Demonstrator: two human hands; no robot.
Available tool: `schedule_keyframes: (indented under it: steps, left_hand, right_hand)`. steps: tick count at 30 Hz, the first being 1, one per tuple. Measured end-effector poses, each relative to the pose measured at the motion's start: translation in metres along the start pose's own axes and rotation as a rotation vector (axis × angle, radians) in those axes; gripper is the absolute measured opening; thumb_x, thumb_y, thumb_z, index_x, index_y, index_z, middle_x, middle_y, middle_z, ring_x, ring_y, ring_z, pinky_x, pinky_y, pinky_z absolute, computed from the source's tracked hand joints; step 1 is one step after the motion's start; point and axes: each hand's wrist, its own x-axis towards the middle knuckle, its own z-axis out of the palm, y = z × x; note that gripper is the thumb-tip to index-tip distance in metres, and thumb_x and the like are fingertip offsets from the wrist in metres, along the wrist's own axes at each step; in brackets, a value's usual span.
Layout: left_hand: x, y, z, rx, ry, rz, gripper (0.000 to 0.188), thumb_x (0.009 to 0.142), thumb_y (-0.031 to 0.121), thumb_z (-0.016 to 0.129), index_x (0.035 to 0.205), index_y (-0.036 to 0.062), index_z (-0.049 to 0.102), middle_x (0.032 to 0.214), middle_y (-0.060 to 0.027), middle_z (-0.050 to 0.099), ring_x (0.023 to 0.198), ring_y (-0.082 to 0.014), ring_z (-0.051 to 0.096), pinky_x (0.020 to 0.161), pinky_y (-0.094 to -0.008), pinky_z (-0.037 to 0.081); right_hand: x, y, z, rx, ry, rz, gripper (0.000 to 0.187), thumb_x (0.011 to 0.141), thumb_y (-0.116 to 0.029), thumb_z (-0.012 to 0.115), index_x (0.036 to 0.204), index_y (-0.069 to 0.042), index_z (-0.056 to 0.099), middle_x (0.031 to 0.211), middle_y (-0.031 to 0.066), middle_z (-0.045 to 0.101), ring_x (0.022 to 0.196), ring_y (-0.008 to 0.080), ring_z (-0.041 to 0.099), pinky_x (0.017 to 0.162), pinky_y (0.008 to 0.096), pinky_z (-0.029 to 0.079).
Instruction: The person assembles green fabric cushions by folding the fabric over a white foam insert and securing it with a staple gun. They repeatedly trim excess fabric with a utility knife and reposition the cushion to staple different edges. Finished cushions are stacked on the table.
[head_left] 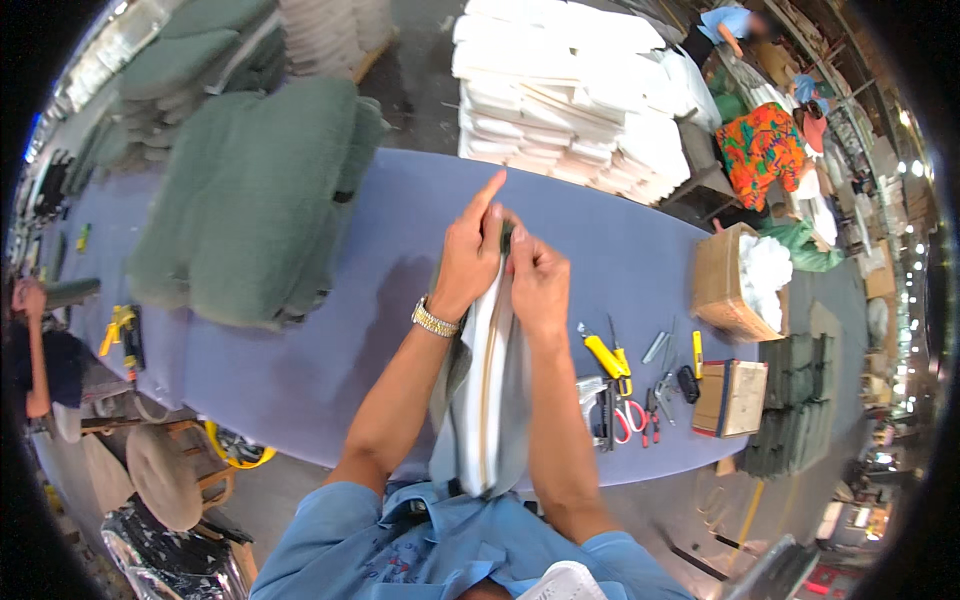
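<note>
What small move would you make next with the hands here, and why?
I'd probably bring the left hand's index finger down beside the right hand to steady the far end of the grey fabric piece: the right fingers appear to pinch that end, while the left index finger points away from it.

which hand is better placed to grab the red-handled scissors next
Likely the right hand: the scissors lie on its side of the table, while the left hand is across the fabric from them. The right would first release the fabric it pinches.
</note>
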Motion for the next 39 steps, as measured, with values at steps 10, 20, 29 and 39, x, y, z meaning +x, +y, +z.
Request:
schedule_keyframes:
  steps: [10,20,29,39]
  left_hand:
    - [-0.142,0.175,-0.073,0.905,-0.061,0.477,0.06,0.091,0.029,0.076,0.142,0.0022,0.058,0.107,-0.0064,0.07,0.093,-0.0267,0.064,0.083,-0.0409,0.049]
    - [-0.276,0.113,-0.091,0.739,-0.198,0.123,0.078,0.085,0.032,0.081,0.148,-0.0003,0.047,0.145,-0.0192,0.058,0.13,-0.0367,0.059,0.104,-0.0432,0.051]
    - [-0.355,0.035,-0.206,0.341,-0.133,-0.12,0.076,0.094,0.028,0.071,0.156,0.0003,0.036,0.149,-0.0228,0.054,0.134,-0.0406,0.055,0.11,-0.0446,0.047]
    - [-0.381,-0.019,-0.262,0.393,-0.108,-0.27,0.067,0.098,0.027,0.067,0.155,0.0051,0.04,0.14,-0.0223,0.061,0.117,-0.0377,0.066,0.091,-0.0443,0.058]
  right_hand:
    - [-0.124,-0.09,-0.084,0.097,-0.366,-0.456,0.036,0.101,-0.025,0.064,0.075,0.0,0.058,0.067,0.013,0.055,0.06,0.0309,0.052,0.057,0.0402,0.041]
    - [-0.215,-0.027,-0.064,0.028,-0.35,-0.252,0.041,0.104,-0.026,0.062,0.075,0.002,0.054,0.066,0.0127,0.051,0.06,0.0264,0.05,0.058,0.0395,0.041]
    - [-0.281,-0.002,0.074,-0.284,-0.572,-0.406,0.042,0.103,-0.028,0.061,0.073,-0.001,0.051,0.068,0.0132,0.051,0.062,0.0325,0.05,0.06,0.0438,0.039]
    - [-0.301,0.019,0.152,-0.433,-0.781,-0.454,0.039,0.101,-0.027,0.06,0.072,-0.002,0.054,0.068,0.0159,0.053,0.07,0.0369,0.054,0.065,0.0473,0.04]
